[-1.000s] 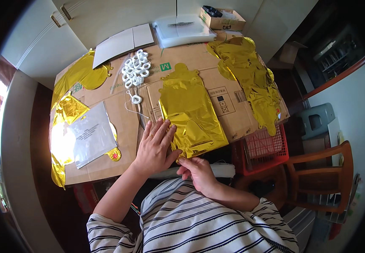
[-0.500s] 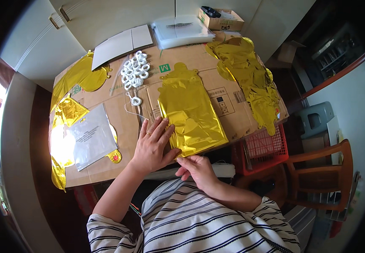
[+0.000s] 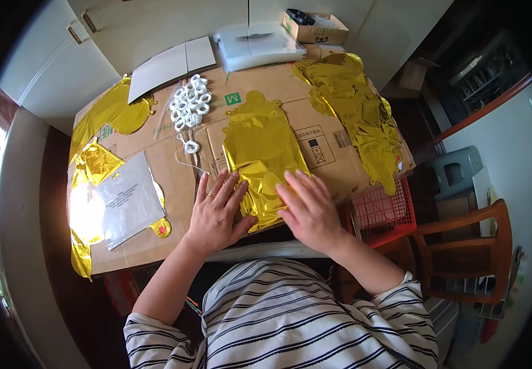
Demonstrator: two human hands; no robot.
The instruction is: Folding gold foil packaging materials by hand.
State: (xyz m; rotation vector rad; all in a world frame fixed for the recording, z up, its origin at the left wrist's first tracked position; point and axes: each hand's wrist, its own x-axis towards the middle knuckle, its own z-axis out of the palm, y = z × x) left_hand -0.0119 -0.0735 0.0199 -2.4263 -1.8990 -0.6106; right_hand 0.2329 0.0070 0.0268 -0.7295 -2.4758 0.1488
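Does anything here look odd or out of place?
Mildly: one white coil lies apart from the pile, its loose string trailing over the cardboard. The right foil looks more crumpled than the middle foil and pokes past the cardboard's edge.

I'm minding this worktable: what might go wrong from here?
The gold foil piece is wrinkled near the left hand and right hand; pressing might set creases.
A coil of white string trails a loose end close to the left hand, which could snag it.
The right-hand foil pile overhangs the cardboard near the red basket and might slide.
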